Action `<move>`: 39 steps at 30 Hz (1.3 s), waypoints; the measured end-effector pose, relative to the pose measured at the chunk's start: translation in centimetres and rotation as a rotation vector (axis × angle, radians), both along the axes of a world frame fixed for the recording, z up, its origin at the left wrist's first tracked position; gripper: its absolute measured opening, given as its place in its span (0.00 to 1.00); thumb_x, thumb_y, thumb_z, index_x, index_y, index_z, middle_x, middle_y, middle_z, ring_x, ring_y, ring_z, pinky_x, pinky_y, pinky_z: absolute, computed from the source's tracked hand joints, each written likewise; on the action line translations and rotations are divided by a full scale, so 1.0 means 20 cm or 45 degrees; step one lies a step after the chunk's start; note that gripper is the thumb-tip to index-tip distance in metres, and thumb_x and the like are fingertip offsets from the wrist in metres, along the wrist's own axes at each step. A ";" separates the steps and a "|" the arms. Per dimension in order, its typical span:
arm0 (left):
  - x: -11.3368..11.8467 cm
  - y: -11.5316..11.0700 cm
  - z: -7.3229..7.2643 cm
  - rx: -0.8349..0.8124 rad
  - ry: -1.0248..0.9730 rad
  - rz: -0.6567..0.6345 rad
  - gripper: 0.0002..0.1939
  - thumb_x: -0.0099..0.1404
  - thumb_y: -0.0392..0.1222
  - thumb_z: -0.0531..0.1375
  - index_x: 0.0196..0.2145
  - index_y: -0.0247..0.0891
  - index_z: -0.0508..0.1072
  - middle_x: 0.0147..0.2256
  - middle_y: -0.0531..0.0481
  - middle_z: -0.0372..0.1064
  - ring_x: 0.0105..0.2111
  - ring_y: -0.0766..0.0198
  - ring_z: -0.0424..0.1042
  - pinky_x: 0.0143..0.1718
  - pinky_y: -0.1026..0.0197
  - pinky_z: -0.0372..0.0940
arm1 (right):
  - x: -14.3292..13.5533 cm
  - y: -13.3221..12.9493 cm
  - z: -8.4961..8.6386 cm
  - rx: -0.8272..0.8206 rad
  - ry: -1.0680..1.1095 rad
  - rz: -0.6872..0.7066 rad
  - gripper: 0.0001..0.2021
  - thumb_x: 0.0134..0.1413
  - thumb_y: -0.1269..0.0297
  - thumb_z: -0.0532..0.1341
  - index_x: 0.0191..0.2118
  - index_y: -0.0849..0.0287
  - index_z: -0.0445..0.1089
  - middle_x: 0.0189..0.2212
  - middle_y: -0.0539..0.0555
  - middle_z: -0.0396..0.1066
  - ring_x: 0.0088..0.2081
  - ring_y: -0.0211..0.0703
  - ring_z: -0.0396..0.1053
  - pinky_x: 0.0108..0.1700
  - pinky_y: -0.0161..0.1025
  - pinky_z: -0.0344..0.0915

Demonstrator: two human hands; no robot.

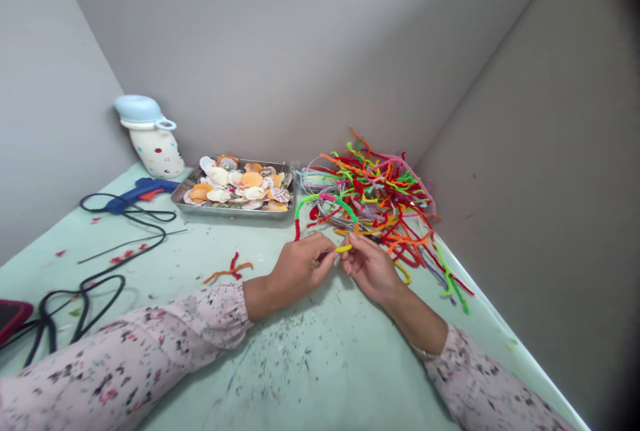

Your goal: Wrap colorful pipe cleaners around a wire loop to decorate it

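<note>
My left hand [303,267] and my right hand [371,265] meet near the middle of the table, fingers pinched. Between their fingertips is a short yellow piece of pipe cleaner [343,249], its ends hidden by the fingers. Just beyond them arches a multicoloured pipe cleaner [327,197] in red, green, pink and orange; its red end comes down behind my left hand and its orange end reaches my right fingertips. Left of my left hand, a small twisted orange and red piece [234,269] lies on the table.
A metal tray [240,212] of shells stands at the back, beside a tangled pile of pipe cleaners [390,184]. Further left are a white cup [159,151] with a blue lid, a blue glue gun [131,196], black cable [107,277] and a red-edged object [14,319].
</note>
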State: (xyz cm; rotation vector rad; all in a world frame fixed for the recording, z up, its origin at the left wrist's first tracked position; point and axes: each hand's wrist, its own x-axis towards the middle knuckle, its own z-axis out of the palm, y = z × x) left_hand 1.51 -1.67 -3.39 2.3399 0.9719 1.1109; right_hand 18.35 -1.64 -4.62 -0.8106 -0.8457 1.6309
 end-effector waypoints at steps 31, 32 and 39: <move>-0.01 -0.02 0.01 0.082 0.115 -0.056 0.05 0.63 0.34 0.53 0.32 0.36 0.69 0.28 0.51 0.65 0.29 0.68 0.64 0.30 0.67 0.57 | -0.01 -0.01 0.01 -0.011 -0.003 0.046 0.12 0.52 0.57 0.62 0.26 0.60 0.66 0.17 0.47 0.67 0.15 0.31 0.64 0.15 0.26 0.56; -0.01 -0.02 0.01 0.105 0.132 -0.069 0.06 0.63 0.34 0.53 0.32 0.36 0.69 0.28 0.51 0.65 0.29 0.68 0.64 0.30 0.67 0.57 | -0.01 -0.02 0.01 -0.017 -0.003 0.050 0.12 0.52 0.57 0.62 0.26 0.60 0.66 0.17 0.46 0.67 0.15 0.31 0.64 0.15 0.26 0.56; -0.04 -0.01 0.00 0.242 0.304 -0.091 0.10 0.66 0.36 0.49 0.32 0.36 0.69 0.28 0.49 0.64 0.30 0.67 0.64 0.32 0.65 0.58 | 0.00 -0.02 0.01 -0.019 -0.018 0.077 0.13 0.50 0.55 0.63 0.26 0.60 0.67 0.16 0.46 0.66 0.15 0.31 0.63 0.15 0.27 0.56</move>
